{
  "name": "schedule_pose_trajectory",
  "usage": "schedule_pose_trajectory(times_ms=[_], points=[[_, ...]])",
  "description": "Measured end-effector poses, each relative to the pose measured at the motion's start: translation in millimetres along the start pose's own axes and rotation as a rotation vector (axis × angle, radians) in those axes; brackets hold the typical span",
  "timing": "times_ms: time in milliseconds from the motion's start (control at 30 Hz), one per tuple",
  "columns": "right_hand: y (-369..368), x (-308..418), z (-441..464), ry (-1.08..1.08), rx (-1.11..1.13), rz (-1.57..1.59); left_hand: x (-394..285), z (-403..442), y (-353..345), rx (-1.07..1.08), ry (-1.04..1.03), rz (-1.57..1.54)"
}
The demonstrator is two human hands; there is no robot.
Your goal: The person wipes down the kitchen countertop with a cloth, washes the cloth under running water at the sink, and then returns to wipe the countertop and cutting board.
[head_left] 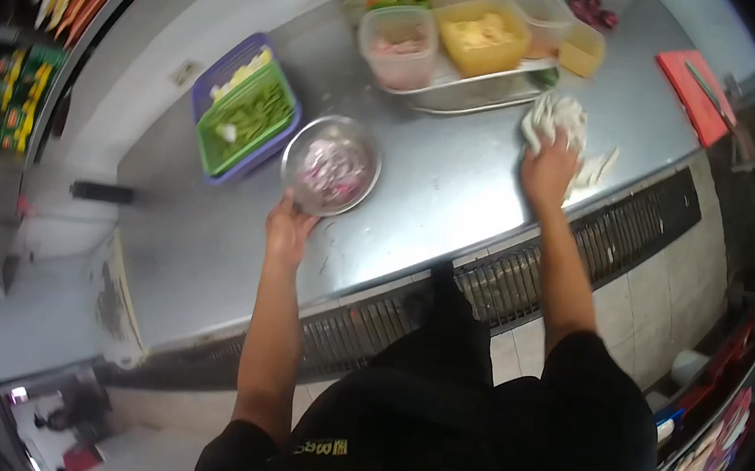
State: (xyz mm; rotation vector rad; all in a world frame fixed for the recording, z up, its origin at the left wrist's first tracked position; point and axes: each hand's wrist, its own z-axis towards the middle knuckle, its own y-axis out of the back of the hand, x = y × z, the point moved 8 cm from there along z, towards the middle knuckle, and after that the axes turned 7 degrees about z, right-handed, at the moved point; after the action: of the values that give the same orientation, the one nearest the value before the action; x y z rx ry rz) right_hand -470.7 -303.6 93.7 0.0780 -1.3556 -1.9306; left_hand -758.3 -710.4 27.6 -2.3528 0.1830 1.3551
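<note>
My left hand (289, 226) grips the near rim of a round metal bowl (370, 154), which holds sliced red onion (334, 171) and rests on the steel counter. Farther right, the fingers of my right hand (548, 169) are bent over a bunched white cloth (557, 116) pressed against the counter. Beside that hand, a pale strip (597, 166) lies near the counter's front edge; whether it is part of the cloth, I cannot tell.
Left of the bowl stands a green basket (206, 155) of green strips inside a purple one (289, 130). A metal tray (479, 99) with food tubs sits at the back. At right lies a red cutting board (687, 93) with a knife (710, 91).
</note>
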Motion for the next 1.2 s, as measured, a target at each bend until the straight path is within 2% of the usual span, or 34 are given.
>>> schedule_pose_trajectory(times_ms=[33,100,167,233,300,433,500,533,567,600,633,667,700,733,767,800,833,867,900,933,1033,1067,1100,1200], points=[[-6,26,-28,-0.013,0.047,-0.079,8,-11,12,-0.03,-0.001,-0.022],[-9,89,-75,-0.025,0.298,0.018,4,-25,34,-0.219,-0.283,0.442],[-22,141,-116,0.118,0.288,0.096,23,-72,2,-0.199,-0.972,1.338],[-23,184,-140,0.215,0.317,0.188,27,-127,-57,-0.139,-0.948,1.694],[-24,218,-161,0.283,0.345,0.245,43,-133,-58,-0.139,-0.896,1.515],[-26,241,-182,0.339,0.391,0.336,77,-148,-34,-0.236,-1.035,1.448],[-38,242,-196,0.36,0.46,0.366,88,-117,-31,-0.092,-0.726,1.867],[-44,245,-205,0.415,0.388,0.498,84,-107,-23,-0.141,-0.852,1.783],[-58,242,-220,0.478,0.276,0.738,84,-107,8,-0.352,-1.054,1.573],[-39,255,-229,0.658,0.245,0.831,94,-94,42,-0.49,-0.976,1.512],[-57,265,-243,0.648,0.538,0.856,81,-107,73,-0.653,-0.833,0.993],[-46,274,-251,0.787,0.554,0.963,93,-102,123,-0.55,-0.763,1.053],[-44,282,-260,0.91,0.671,1.018,99,-124,146,-0.858,-0.854,1.24],[-35,274,-258,0.955,0.759,1.06,87,-150,151,-0.806,-0.749,1.054],[-27,265,-249,1.003,0.846,1.108,80,-172,127,-0.956,-0.486,1.836],[-25,242,-235,0.998,0.841,1.094,98,-177,176,-0.881,-0.368,1.6],[-22,210,-222,0.99,0.839,1.079,115,-192,190,-0.879,-0.603,1.457],[-17,166,-197,0.965,0.786,1.095,110,-223,137,-0.917,-0.312,1.538],[-5,113,-159,0.894,0.63,1.101,138,-237,139,-0.938,-0.65,1.22],[9,58,-123,0.827,0.475,1.091,146,-228,102,-0.909,-0.664,1.221],[10,-122,-11,0.523,0.324,0.71,196,-208,-16,-0.789,-0.575,1.108],[24,-178,35,0.402,0.442,0.639,204,-207,-60,-0.747,-0.548,1.083],[39,-245,68,0.321,0.197,0.635,211,-206,-105,-0.696,-0.521,1.061],[75,-408,151,0.085,-0.069,0.352,237,-193,-244,-0.541,-0.445,0.965]])
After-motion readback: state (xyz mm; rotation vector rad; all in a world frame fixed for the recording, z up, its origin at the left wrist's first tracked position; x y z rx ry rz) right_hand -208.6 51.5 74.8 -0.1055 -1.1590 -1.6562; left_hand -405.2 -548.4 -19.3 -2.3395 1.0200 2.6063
